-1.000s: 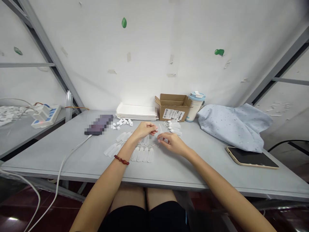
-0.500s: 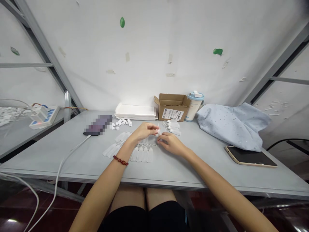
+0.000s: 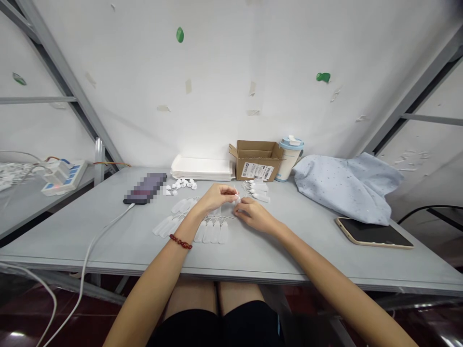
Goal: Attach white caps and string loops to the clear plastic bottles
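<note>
A grey table (image 3: 90, 236) stands against a white wall (image 3: 217, 72) patched with scraps of tape. Along its back edge sit a stack of white trays (image 3: 200, 168), an open cardboard box (image 3: 253, 164) and a lidded tumbler (image 3: 290, 159). To the right, a crumpled pale-blue cloth (image 3: 343, 188) lies just behind a tablet (image 3: 372, 233). To the left are a blurred-out phone (image 3: 144, 189) with a white cable (image 3: 97, 231) and, on a lower surface, a power strip (image 3: 63, 177).

Translucent white tags (image 3: 210, 232), joined by thin loops, lie in rows just below the hands, with more (image 3: 260, 191) beyond them and small white pieces (image 3: 181, 184) near the phone. Above the rows, the left hand (image 3: 217, 197) is closed in a pinch on a small white piece (image 3: 237, 197). The right hand (image 3: 255, 215) curls up against it, though whether it grips cannot be told.
</note>
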`<state>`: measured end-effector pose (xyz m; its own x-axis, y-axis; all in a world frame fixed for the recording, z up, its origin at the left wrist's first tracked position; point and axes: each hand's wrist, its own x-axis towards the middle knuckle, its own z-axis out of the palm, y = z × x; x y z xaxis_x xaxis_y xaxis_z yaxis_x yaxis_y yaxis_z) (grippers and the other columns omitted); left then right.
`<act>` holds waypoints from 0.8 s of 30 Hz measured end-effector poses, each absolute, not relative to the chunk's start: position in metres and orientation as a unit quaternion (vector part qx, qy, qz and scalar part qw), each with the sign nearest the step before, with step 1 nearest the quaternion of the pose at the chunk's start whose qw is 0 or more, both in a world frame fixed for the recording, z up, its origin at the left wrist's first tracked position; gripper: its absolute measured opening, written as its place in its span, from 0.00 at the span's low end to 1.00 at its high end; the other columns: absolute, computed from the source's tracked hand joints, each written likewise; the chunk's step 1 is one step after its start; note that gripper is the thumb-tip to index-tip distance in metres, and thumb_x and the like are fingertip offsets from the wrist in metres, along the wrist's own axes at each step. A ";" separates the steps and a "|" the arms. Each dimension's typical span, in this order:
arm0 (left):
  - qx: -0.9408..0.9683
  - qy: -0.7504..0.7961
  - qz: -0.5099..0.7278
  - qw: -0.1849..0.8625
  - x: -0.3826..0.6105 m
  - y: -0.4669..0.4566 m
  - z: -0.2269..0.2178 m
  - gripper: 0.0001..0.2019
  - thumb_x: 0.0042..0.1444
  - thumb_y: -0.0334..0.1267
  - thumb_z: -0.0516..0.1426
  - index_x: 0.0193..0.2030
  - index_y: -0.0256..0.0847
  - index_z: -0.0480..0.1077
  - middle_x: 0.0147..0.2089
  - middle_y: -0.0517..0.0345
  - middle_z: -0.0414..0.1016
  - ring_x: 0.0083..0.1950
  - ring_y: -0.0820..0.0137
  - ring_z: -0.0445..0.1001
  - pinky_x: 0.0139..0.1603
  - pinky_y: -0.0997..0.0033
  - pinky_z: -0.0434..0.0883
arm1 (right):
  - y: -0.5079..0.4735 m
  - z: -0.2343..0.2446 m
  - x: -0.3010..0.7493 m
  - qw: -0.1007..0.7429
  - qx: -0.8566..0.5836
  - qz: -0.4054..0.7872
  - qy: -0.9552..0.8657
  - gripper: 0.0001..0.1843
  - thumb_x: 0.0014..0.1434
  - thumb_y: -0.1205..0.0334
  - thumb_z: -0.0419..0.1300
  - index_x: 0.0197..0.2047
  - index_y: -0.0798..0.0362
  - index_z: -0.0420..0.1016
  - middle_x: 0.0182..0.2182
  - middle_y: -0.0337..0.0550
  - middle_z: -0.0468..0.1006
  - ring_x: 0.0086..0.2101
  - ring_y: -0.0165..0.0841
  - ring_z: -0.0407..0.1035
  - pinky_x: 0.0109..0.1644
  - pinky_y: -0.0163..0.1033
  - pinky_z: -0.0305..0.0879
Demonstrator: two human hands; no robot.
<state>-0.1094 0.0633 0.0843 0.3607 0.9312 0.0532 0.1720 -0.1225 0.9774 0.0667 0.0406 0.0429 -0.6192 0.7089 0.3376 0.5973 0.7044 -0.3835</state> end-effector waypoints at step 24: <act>0.624 0.372 0.414 0.548 -0.119 0.071 0.079 0.11 0.41 0.36 0.64 0.34 0.37 0.75 0.37 0.54 0.76 0.41 0.69 0.71 0.49 0.66 0.65 | 0.036 0.066 0.067 0.418 -0.377 0.515 -0.647 0.14 0.57 0.50 0.55 0.36 0.51 0.60 0.33 0.41 0.74 0.23 0.26 0.63 0.29 0.36 0.61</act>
<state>-0.1191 0.0706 0.0794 0.3794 0.9188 0.1086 0.0098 -0.1214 0.9926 0.0673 0.0362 0.0656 -0.3672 0.9175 0.1530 0.0577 0.1867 -0.9807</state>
